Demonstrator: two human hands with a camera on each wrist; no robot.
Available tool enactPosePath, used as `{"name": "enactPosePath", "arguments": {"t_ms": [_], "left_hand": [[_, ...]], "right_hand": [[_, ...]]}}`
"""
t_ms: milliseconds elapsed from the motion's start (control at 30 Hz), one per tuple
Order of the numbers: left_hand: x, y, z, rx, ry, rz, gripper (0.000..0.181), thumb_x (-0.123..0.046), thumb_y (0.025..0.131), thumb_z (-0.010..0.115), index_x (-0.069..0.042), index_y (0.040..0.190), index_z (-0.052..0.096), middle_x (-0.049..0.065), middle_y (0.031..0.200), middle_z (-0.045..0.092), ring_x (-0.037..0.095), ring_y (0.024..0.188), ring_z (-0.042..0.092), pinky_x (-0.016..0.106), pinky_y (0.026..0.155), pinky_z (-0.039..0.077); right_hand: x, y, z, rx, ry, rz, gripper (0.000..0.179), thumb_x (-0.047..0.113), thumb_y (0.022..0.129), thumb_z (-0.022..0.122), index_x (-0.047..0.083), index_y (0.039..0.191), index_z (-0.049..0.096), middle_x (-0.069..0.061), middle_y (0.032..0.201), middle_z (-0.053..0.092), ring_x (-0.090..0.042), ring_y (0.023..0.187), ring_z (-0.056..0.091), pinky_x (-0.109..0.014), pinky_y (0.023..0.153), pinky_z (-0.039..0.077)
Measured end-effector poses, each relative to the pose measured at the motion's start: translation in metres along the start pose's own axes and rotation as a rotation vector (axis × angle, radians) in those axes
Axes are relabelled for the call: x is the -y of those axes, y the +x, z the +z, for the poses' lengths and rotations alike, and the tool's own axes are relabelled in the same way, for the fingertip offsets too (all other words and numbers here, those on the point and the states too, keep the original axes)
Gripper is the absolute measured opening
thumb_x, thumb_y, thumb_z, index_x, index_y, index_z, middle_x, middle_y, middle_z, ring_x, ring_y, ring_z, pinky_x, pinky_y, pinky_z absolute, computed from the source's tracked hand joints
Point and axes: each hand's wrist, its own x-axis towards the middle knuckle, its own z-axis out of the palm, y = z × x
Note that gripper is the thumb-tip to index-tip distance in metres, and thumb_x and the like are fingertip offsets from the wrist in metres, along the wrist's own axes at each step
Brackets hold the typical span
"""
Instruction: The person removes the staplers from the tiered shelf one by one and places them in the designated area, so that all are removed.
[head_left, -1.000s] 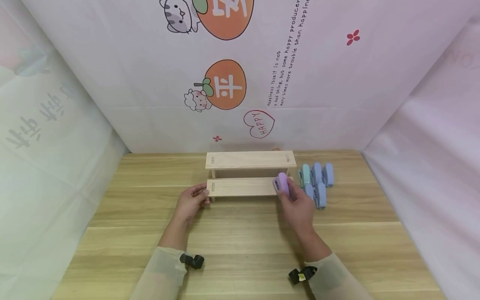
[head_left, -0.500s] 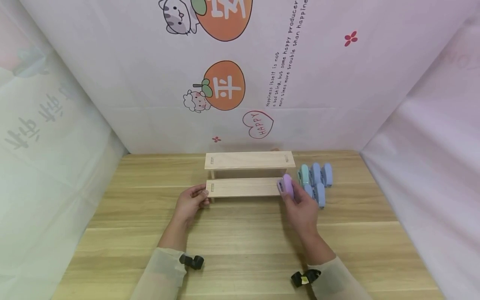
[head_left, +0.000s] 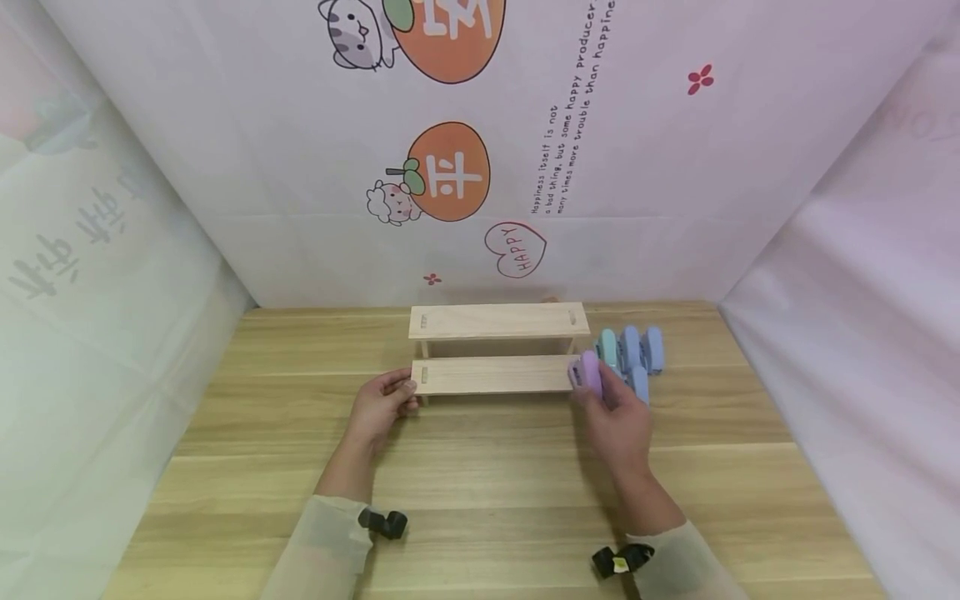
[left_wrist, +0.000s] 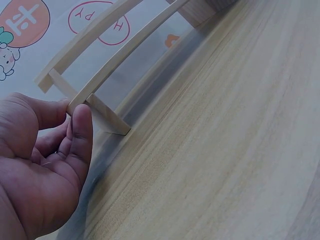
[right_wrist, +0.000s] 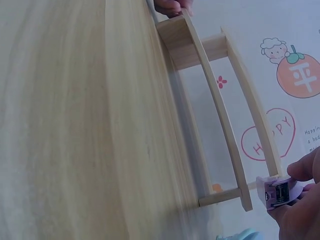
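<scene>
A two-step wooden rack (head_left: 491, 375) stands near the back wall. My left hand (head_left: 381, 407) pinches the left end of its lower board between thumb and fingers, as the left wrist view shows up close at the board's corner (left_wrist: 78, 102). In my right hand (head_left: 617, 421) is a small lilac stapler (head_left: 589, 372), gripped by its sides. It overlaps the right end of the lower board in the head view. From the right wrist, the stapler's (right_wrist: 278, 193) underside shows beside the rack's end. The upper board (head_left: 498, 320) bears nothing.
Just right of the rack, a mint-green stapler (head_left: 607, 347) and several blue staplers (head_left: 654, 348) stand in a cluster, partly behind my right hand. A white printed cloth (head_left: 615, 250) closes off the back of the wooden table (head_left: 480, 492), with more cloth along both sides.
My right hand has shifted rightward with the lilac stapler, from over the lower board to its right end, now covering more of the blue staplers. My left hand keeps its hold.
</scene>
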Motion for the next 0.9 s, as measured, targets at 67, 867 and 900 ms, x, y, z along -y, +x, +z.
{"name": "enactPosePath", "arguments": {"t_ms": [67,867,900], "left_hand": [[0.0,0.0,0.0,0.004,0.003,-0.002,0.038,-0.007,0.101,0.068,0.002,0.137,0.061,0.016,0.116,0.065,0.023,0.09,0.066,0.028,0.079,0.064],[0.0,-0.001,-0.001,0.012,0.017,-0.014,0.041,-0.012,0.101,0.069,0.001,0.139,0.059,0.016,0.122,0.062,0.023,0.096,0.066,0.029,0.085,0.063],[0.0,-0.001,-0.001,0.012,0.014,-0.014,0.041,-0.012,0.101,0.069,0.001,0.139,0.059,0.016,0.122,0.062,0.023,0.096,0.066,0.029,0.085,0.063]], "right_hand": [[-0.001,0.0,-0.002,-0.004,-0.001,0.011,0.047,0.004,0.092,0.076,0.0,0.137,0.064,-0.021,0.135,0.063,-0.031,0.127,0.061,-0.027,0.101,0.053],[-0.002,0.003,-0.023,-0.043,0.012,0.021,0.045,0.001,0.094,0.071,-0.002,0.138,0.061,-0.023,0.135,0.061,-0.034,0.127,0.06,-0.016,0.091,0.053],[-0.002,0.002,-0.023,-0.044,0.008,0.023,0.045,0.001,0.094,0.071,-0.002,0.138,0.062,-0.023,0.135,0.061,-0.034,0.127,0.06,-0.017,0.091,0.053]]}}
